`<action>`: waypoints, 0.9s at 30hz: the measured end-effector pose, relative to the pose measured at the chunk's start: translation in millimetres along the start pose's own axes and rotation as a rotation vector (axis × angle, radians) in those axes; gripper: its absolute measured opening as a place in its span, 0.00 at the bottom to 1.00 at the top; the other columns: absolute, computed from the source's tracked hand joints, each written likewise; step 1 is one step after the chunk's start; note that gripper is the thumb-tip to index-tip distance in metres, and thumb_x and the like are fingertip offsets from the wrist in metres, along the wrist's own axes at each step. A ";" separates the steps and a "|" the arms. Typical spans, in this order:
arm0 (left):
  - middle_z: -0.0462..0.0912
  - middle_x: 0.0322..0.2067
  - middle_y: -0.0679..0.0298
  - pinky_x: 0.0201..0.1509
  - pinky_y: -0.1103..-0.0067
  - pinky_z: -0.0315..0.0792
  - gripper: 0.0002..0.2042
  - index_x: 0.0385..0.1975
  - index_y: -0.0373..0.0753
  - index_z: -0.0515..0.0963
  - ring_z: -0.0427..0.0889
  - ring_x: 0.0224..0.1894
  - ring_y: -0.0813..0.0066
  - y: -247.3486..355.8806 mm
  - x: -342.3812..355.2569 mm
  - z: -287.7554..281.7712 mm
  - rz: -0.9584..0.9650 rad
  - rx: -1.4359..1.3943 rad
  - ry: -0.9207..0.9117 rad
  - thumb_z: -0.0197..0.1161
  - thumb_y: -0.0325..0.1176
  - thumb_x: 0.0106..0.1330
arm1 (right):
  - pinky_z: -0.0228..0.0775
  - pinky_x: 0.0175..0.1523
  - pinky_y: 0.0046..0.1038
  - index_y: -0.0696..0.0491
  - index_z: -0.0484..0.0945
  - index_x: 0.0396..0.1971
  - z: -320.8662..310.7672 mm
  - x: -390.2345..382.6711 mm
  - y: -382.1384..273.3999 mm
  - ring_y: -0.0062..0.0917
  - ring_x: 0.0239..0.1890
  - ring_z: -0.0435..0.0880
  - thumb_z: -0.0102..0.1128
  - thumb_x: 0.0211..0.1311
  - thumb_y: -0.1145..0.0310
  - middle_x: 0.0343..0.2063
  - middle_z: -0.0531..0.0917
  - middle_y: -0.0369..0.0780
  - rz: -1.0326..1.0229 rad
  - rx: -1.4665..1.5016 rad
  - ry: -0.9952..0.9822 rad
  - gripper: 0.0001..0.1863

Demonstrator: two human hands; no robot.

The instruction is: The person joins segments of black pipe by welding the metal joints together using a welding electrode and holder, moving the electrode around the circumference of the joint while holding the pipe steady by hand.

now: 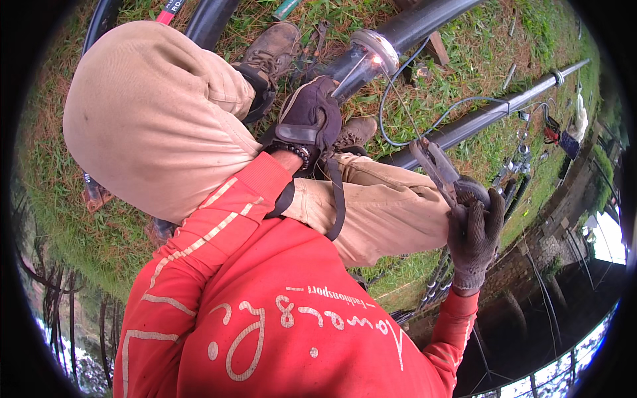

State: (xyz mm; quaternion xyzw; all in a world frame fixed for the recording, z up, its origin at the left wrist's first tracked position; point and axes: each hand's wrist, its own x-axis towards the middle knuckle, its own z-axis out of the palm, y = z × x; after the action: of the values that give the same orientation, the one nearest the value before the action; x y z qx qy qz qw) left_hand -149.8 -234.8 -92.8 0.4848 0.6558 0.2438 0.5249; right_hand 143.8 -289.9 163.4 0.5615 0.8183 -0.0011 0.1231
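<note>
My right hand [475, 232], in a dark knitted glove, is closed round the handle of a welding electrode holder [435, 168]. From its jaws a thin welding electrode [402, 101] slants up to a bright glowing spot at a pale metal collar [375, 49] on a black pipe [350, 71]. My left hand [310, 118], in a dark padded glove, is curled at the near end of that pipe. A thin pale line runs from it toward the glow; whether it is a rod I cannot tell. Its fingertips are hidden.
A second black pipe [488, 123] lies across the grass to the right, with a thin cable [383, 119] looping beside it. My boots [273, 48] flank the work. Metal fittings [519, 159] lie farther right, by a stone wall [507, 282]. More dark pipe [211, 21] is at the upper left.
</note>
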 end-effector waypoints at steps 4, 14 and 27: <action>0.89 0.40 0.47 0.50 0.65 0.81 0.16 0.56 0.37 0.84 0.90 0.42 0.52 -1.7 -0.3 2.0 -0.038 -0.045 -0.019 0.59 0.30 0.71 | 0.88 0.47 0.40 0.52 0.83 0.56 0.7 0.9 -0.3 0.43 0.47 0.92 0.79 0.56 0.71 0.67 0.78 0.55 0.009 0.027 -0.003 0.26; 0.89 0.39 0.48 0.47 0.66 0.81 0.16 0.56 0.37 0.84 0.89 0.39 0.55 -4.6 0.7 8.9 -0.049 -0.073 -0.036 0.59 0.30 0.71 | 0.87 0.46 0.39 0.52 0.83 0.55 1.7 1.6 1.1 0.41 0.44 0.92 0.79 0.56 0.72 0.68 0.77 0.55 -0.007 0.025 0.013 0.26; 0.89 0.38 0.49 0.46 0.67 0.81 0.16 0.56 0.38 0.85 0.89 0.37 0.57 -8.3 4.4 9.5 -0.017 -0.070 -0.029 0.59 0.29 0.71 | 0.88 0.49 0.41 0.51 0.82 0.56 1.3 2.1 1.1 0.51 0.54 0.89 0.80 0.55 0.73 0.65 0.79 0.58 -0.035 0.016 0.011 0.27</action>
State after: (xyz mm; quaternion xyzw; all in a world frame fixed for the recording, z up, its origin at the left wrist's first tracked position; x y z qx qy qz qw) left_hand -144.0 -236.1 -104.8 0.4640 0.6433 0.2551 0.5529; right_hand 144.4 -287.8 161.8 0.5481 0.8286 -0.0068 0.1139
